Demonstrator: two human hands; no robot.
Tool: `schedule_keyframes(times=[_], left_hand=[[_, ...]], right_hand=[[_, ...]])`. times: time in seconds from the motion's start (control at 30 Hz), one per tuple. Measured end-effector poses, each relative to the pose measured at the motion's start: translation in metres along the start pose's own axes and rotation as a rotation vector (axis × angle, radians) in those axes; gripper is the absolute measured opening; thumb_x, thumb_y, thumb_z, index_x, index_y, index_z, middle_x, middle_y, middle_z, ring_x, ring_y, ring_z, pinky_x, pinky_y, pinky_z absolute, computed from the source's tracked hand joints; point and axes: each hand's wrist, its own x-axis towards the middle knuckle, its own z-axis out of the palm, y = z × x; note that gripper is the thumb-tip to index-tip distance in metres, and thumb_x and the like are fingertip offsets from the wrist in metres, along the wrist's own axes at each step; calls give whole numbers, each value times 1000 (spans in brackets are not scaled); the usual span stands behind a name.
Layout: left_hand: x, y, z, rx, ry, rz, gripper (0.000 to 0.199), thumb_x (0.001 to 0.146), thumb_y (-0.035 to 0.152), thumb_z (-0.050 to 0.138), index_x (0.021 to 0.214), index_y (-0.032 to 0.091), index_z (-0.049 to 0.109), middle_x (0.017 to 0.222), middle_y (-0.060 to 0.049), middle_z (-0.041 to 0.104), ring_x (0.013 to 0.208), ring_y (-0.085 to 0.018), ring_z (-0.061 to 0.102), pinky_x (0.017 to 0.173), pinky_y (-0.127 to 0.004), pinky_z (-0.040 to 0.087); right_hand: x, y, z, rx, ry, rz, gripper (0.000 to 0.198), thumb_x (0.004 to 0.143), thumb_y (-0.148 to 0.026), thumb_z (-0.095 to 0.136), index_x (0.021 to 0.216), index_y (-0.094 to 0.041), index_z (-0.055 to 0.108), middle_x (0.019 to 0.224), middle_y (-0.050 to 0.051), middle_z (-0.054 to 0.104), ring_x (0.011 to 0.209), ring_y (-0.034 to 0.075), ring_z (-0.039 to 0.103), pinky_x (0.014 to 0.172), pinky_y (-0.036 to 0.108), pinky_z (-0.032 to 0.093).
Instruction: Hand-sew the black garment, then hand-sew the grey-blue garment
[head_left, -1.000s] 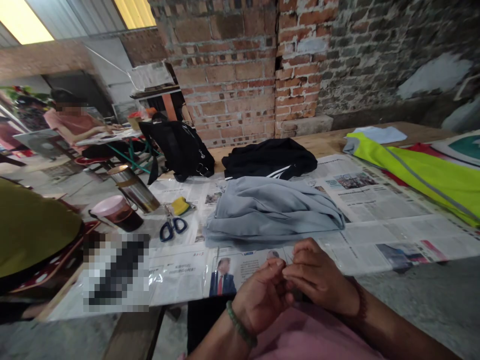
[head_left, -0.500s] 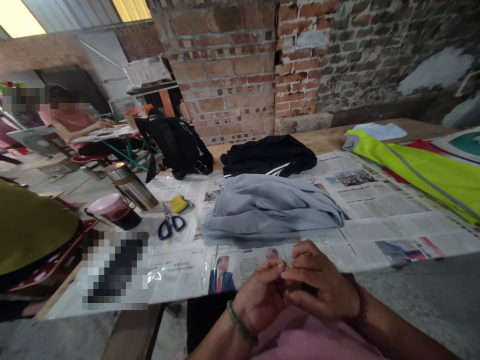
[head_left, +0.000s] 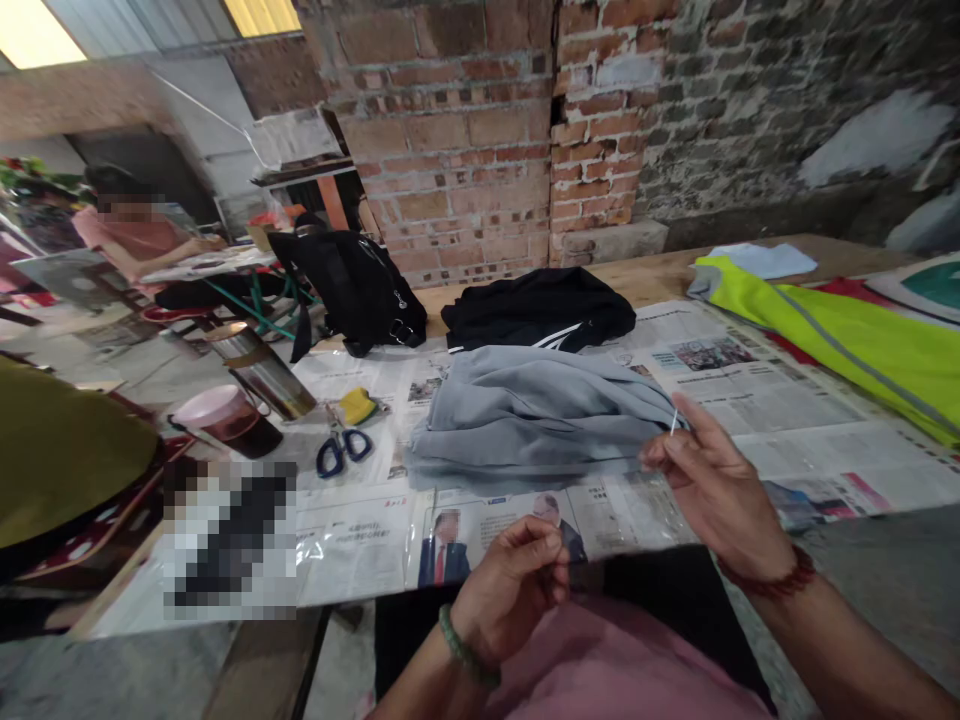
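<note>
- Brick wall [head_left: 465, 190] closes off the far side, behind a table [head_left: 664, 268] spread with newspaper [head_left: 787, 420] under glossy film.
- Far left, a co-worker in pink [head_left: 131, 245] sits at a separate table; near left, someone in an olive top [head_left: 67, 450] sits right by this table's end.
- Towards that left end stand a lidded cup of dark liquid [head_left: 236, 425] and, just beyond it, a steel flask [head_left: 266, 370]; a pixelated patch hides something dark nearer the corner.
- Blue-handled scissors [head_left: 343, 453] lie just right of the cup, with a small yellow item [head_left: 358, 405] beside them and a black bag [head_left: 356, 290] farther back.
- A strip of newspaper separates the scissors from the folded grey cloth [head_left: 532, 415] at mid-table; black clothing [head_left: 540, 308] sits directly behind it.
- Left hand [head_left: 521, 575], at the near edge: grip together, thumb against finger; whether something fine is between them, I cannot tell.
- Right hand [head_left: 712, 490], by the grey cloth's right end: grip clamped on a thin white sliver [head_left: 674, 420], pointing up.
- Farther right, a wide stretch of newspaper reaches to a fluorescent yellow garment [head_left: 847, 345] along the right side.
</note>
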Motion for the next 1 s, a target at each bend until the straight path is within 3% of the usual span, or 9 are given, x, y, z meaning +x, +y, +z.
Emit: schedule_keyframes(times=[0.07, 0.1, 0.23, 0.43, 0.63, 1.0], left_hand=[[0, 0, -4, 50, -22, 19, 19, 62, 14, 72, 67, 14, 54, 56, 1, 59, 46, -8, 52, 44, -17, 37], [0, -1, -5, 72, -37, 25, 19, 62, 15, 72, 67, 14, 54, 56, 0, 59, 46, -8, 52, 44, -18, 37], [-3, -1, -11, 142, -105, 36, 18, 64, 15, 71, 74, 14, 56, 56, 0, 59, 46, -9, 54, 45, -19, 38], [-8, 3, -17, 162, -147, 73, 20, 64, 14, 71, 75, 14, 55, 54, 2, 57, 48, -9, 54, 47, -20, 40], [-10, 7, -20, 186, -151, 120, 22, 64, 15, 72, 78, 14, 56, 51, 4, 54, 48, -9, 53, 49, -20, 39], [-12, 17, -27, 362, -178, 147, 28, 67, 16, 71, 90, 15, 54, 57, 1, 61, 50, -9, 54, 53, -21, 41]], right_hand=[[8, -7, -6, 77, 43, 38, 56, 72, -22, 65, 122, -33, 45, 63, -5, 59, 62, 11, 57, 62, 27, 49], [13, -10, -9, 107, 57, 59, 54, 70, -22, 67, 119, -32, 48, 62, -5, 60, 61, 11, 58, 61, 26, 49], [28, -17, -27, 176, 130, 115, 19, 64, -23, 71, 80, -21, 62, 66, -2, 64, 62, 13, 61, 57, 25, 50], [46, -32, -46, 278, 346, 115, 2, 73, -17, 59, 73, -18, 60, 66, -1, 66, 71, 16, 65, 60, 27, 49], [56, -44, -59, 364, 561, 151, 20, 83, -14, 46, 68, -17, 57, 62, -4, 63, 66, 14, 64, 59, 30, 45], [73, -46, -89, 424, 659, 105, 23, 86, -12, 41, 69, -12, 57, 64, -2, 59, 71, 12, 60, 61, 30, 40]])
